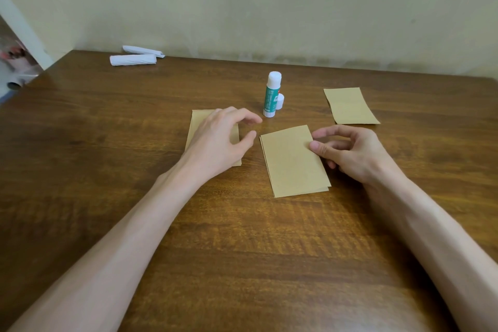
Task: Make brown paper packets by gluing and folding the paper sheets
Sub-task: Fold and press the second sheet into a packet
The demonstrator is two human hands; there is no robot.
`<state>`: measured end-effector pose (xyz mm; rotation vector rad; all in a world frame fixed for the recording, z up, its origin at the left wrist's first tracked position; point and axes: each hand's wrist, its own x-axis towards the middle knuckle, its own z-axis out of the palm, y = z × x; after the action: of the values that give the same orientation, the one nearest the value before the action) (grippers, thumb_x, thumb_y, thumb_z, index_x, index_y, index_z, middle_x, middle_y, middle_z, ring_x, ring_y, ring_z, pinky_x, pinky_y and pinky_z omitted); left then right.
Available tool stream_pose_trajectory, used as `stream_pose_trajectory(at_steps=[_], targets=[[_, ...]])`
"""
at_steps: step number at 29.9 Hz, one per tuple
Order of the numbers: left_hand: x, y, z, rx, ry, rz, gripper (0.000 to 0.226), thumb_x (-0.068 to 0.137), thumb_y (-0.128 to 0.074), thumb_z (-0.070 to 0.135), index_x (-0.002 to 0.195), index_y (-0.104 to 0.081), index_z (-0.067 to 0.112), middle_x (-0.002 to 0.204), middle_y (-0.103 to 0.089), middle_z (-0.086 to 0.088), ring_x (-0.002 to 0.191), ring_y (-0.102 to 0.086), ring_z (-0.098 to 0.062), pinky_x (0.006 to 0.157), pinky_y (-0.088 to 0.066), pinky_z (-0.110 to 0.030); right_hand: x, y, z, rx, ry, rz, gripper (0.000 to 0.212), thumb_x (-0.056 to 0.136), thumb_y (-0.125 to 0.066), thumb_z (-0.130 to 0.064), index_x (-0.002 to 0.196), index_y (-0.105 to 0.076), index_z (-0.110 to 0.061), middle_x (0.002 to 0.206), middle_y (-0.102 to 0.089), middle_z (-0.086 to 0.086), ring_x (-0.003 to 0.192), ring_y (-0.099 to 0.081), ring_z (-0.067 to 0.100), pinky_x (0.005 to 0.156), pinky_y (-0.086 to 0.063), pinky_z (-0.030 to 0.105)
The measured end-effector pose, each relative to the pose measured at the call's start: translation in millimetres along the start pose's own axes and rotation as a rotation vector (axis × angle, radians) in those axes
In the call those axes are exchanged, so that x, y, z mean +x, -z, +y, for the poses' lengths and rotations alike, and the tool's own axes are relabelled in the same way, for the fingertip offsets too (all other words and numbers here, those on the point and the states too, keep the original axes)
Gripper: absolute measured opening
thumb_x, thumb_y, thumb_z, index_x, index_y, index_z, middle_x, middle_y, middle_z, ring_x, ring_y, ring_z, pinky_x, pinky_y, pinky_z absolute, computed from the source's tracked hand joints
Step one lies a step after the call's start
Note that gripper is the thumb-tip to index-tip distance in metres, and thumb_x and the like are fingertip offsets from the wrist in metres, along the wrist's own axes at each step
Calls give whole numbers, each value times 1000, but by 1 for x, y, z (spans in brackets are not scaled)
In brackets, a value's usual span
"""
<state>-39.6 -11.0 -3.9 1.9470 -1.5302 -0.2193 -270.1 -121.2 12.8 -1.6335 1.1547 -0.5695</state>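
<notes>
a folded brown sheet is lying flat in the middle of the worktop, and the right hand is pinching its right edge, thumb on top and fingers curling beside it. the left hand is hovering over a second brown sheet just to the left, its fingers loosely curved, apart and holding nothing. behind them a capped glue stick is standing upright, with a third brown sheet lying off to the right.

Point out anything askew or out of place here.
The middle paper lies tilted, and its layers don't line up at the near right corner. What looks like a loose white cap sits behind the glue stick.
</notes>
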Motion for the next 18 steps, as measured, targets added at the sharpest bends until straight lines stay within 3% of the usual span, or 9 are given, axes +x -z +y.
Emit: stream_pose_trajectory(at_steps=[18], targets=[[-1, -2, 0, 27, -13, -41, 34, 94, -72, 39, 126, -65, 42, 120, -61, 20, 123, -48, -2, 102, -34, -26, 2, -1, 2, -27, 11, 14, 21, 88, -84, -27, 107, -76, -23, 60, -71, -10, 47, -52, -3, 43, -42, 9]])
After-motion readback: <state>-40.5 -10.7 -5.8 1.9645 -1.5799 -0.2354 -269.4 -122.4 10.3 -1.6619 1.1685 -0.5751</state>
